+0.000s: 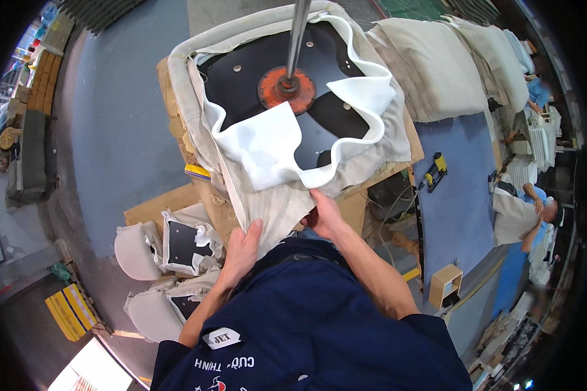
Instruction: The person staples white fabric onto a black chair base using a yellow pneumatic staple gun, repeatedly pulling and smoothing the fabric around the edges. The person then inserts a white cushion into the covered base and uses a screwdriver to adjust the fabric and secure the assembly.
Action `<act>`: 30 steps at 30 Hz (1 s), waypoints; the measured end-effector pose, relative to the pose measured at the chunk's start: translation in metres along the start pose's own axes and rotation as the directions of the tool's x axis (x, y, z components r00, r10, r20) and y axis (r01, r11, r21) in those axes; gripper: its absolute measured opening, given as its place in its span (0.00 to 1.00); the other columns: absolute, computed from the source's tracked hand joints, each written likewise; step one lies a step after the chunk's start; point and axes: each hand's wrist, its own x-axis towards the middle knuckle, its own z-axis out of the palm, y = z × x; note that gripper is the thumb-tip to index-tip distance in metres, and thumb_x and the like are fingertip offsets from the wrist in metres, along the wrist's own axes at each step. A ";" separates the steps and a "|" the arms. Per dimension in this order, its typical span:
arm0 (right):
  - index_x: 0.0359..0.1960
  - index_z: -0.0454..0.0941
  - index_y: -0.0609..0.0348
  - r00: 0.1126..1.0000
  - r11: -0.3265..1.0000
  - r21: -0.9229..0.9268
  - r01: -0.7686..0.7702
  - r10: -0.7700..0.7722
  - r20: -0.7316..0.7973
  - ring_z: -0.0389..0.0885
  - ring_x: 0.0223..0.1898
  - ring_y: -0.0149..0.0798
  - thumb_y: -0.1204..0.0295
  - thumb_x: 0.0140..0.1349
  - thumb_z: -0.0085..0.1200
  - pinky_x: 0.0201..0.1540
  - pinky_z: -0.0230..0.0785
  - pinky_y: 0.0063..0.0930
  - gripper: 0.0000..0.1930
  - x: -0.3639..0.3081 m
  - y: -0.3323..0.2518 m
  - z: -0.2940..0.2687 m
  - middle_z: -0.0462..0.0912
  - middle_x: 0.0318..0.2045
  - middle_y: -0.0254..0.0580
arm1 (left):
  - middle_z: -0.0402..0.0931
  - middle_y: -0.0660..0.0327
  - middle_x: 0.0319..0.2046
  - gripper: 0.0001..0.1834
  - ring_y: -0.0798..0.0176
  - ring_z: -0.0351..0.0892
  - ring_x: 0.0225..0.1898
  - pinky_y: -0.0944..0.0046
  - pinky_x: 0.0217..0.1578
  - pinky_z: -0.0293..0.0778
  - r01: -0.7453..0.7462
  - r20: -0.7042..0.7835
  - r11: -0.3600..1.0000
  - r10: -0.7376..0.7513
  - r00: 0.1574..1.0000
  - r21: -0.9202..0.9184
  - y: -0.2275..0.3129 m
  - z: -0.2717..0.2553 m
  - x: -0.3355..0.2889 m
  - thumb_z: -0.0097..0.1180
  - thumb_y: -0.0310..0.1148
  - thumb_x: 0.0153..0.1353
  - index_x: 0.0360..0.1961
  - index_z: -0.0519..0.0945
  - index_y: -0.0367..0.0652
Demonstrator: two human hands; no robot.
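Left grip: closed down, thumb and fingers pinching the lower left edge of the pale grey fabric cover
Right grip: thumb laid on the same flap near its right side, fingers tucked under and mostly hidden; narrow, holding cloth
Cover sits upper centre of frame, wrapped round a padded piece; its loose flap points to bottom of frame, at the person's waist, narrowing between the two hands
Flap's long axis runs roughly up-down; left hem slants from upper left down to the left grip
Inside the cover: black panel ringed by wavy white lining, one wide tab lying inward at lower left, another at right
Orange-red disc on a metal rod stands against the panel, rod leaning to top of frame
Underneath, tan worktop, corner showing at right
Containers: wooden box, lower right, open side facing right; can't tell what's in it
Right of centre: yellow and black tool on a blue surface
Upper right: pale cushions, side by side
Lower left: upholstered pieces, some with black panels showing
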 end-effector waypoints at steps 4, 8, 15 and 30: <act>0.12 0.70 0.58 0.848 0.788 -0.335 0.516 -0.525 0.069 0.64 0.12 0.30 0.58 0.76 0.47 0.18 0.56 0.31 0.30 -0.010 0.017 -0.007 0.65 0.08 0.33 | 0.84 0.58 0.41 0.29 0.65 0.78 0.43 0.59 0.47 0.75 0.111 -0.065 0.994 -0.111 0.992 0.001 -0.009 -0.012 -0.006 0.47 0.48 0.77 0.51 0.82 0.27; 0.11 0.70 0.60 0.881 0.790 -0.395 0.469 -0.448 0.149 0.67 0.14 0.30 0.55 0.77 0.46 0.19 0.59 0.32 0.33 -0.025 0.010 -0.023 0.70 0.11 0.35 | 0.81 0.56 0.30 0.28 0.66 0.76 0.36 0.55 0.40 0.73 0.030 -0.047 0.985 -0.022 0.999 0.172 0.010 -0.014 -0.008 0.46 0.49 0.76 0.45 0.82 0.29; 0.21 0.81 0.61 0.921 0.426 -0.819 0.385 -0.241 0.307 0.80 0.26 0.40 0.58 0.72 0.55 0.34 0.73 0.35 0.23 -0.041 -0.045 -0.045 0.80 0.21 0.42 | 0.79 0.43 0.31 0.18 0.37 0.79 0.36 0.48 0.40 0.72 -0.003 -0.102 0.839 0.070 0.992 0.544 0.008 -0.021 -0.006 0.56 0.42 0.69 0.42 0.80 0.33; 0.40 0.81 0.57 0.242 -0.545 -0.287 0.788 -0.154 0.958 0.82 0.43 0.45 0.71 0.53 0.62 0.47 0.73 0.40 0.12 0.025 -0.133 -0.051 0.81 0.38 0.40 | 0.77 0.57 0.41 0.20 0.54 0.79 0.46 0.58 0.48 0.74 -0.370 0.258 0.169 0.461 0.849 0.913 0.057 0.120 0.094 0.65 0.35 0.52 0.45 0.77 0.39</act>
